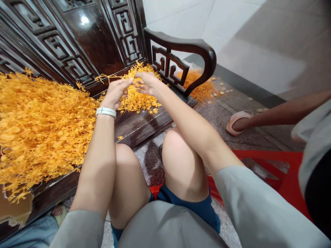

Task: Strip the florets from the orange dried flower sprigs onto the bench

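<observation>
My left hand [116,92], with a pale band around its wrist, is closed in a pinch on an orange branching strand [105,77], thin like a plastic stem. One end of that strand sticks out to the left. Fingertips of my right hand [149,84] meet the left ones and pinch the strand's other part, where small branched tips point up. Both hands are above a small orange pile [141,101] of short, knobbly pieces on the dark wooden bench. To the left lies a large heap of orange branching strands [46,127].
The bench has a carved back [95,38] and a curved armrest [181,39]. Beyond it, more orange strands [198,84] lie on the floor. Another person's sandalled foot [239,122] is at right, near a red plastic stool [292,175]. Torn cardboard [18,208] is at lower left.
</observation>
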Demonstrator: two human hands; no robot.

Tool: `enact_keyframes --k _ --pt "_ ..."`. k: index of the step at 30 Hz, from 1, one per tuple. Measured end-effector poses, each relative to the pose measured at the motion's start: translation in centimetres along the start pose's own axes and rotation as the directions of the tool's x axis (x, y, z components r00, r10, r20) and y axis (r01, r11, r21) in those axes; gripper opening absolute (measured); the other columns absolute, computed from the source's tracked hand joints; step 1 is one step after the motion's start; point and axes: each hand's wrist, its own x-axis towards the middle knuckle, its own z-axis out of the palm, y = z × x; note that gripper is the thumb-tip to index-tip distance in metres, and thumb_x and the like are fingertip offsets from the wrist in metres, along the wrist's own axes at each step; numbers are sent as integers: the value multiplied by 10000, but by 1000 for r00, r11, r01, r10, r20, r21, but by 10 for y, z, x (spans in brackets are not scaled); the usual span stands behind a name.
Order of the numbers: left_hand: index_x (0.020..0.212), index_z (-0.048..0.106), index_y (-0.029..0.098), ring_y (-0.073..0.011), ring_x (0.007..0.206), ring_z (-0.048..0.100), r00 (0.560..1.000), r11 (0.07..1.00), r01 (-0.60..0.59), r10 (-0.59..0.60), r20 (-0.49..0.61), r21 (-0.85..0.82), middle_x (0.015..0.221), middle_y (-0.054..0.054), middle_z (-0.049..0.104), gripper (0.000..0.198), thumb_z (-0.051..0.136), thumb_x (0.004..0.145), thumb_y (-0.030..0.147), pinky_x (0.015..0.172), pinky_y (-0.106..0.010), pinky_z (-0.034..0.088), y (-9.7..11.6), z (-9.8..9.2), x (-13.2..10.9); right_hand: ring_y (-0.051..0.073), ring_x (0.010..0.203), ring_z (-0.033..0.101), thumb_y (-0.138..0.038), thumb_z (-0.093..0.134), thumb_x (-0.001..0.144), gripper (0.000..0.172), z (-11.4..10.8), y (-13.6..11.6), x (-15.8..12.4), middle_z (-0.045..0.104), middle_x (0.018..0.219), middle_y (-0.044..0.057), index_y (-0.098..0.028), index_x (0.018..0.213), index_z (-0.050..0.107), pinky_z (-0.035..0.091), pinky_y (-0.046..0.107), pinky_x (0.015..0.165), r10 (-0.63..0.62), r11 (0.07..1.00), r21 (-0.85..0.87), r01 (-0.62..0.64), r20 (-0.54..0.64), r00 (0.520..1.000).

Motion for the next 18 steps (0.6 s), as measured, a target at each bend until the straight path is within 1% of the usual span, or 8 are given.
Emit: enact_keyframes --k 2,5,7,8,11,13,15,18 --pt "782 688 206 -71 462 382 1000 1000 -10 10 -4 1 578 44 466 344 935 862 432 434 -217 295 0 3 0 151 751 649 -322 751 969 251 4 1 -4 617 858 7 -222 1051 536 582 271 686 17 1000 7 -18 21 1000" --pt "761 671 206 -69 458 351 999 1000 -19 18 -43 -12 589 42 480 331 908 882 403 432 -223 277 -2 6 3 144 724 594 -255 685 990 166 10 3 -6 608 830 20 -210 976 525 535 241 626 14 997 74 -20 82 997" --pt "755 662 209 -71 458 335 996 999 -32 32 -86 -6 600 40 486 327 889 899 396 435 -232 270 -4 7 4 133 691 524 -218 691 965 189 12 2 -7 596 815 16 -213 944 503 506 230 592 -33 990 136 22 79 996" --pt "753 663 211 -73 459 329 993 999 -40 40 -108 -2 606 38 492 320 880 907 389 437 -236 265 -4 6 5 132 681 497 -236 708 958 213 12 0 -7 595 816 16 -217 939 496 497 230 576 -54 986 160 41 78 995" --pt "752 685 213 -77 470 317 989 998 -65 64 -134 -2 626 30 516 281 865 913 357 441 -237 254 -5 5 5 129 649 469 -431 720 998 311 11 -5 -7 587 829 17 -227 955 490 453 220 523 -84 980 187 68 76 994" --pt "748 704 212 -79 474 305 992 998 -68 67 -107 -5 624 26 511 255 864 906 332 442 -236 247 -4 6 3 116 618 456 -602 658 1037 413 10 -7 -6 571 822 11 -231 979 485 392 198 492 -88 983 168 78 50 995" --pt "740 718 209 -81 472 298 997 999 -50 50 -64 0 607 28 476 232 853 904 302 442 -239 243 -2 7 -1 100 587 432 -730 591 1046 509 11 -6 -3 548 802 -3 -235 1002 479 329 181 475 -108 985 135 107 4 994" --pt "717 717 195 -78 461 316 1000 1000 -14 14 -20 20 599 31 434 219 823 901 244 442 -243 258 4 10 -7 78 545 386 -800 509 1060 568 12 -2 3 526 775 -20 -236 1003 468 261 172 462 -169 980 92 175 -64 983"
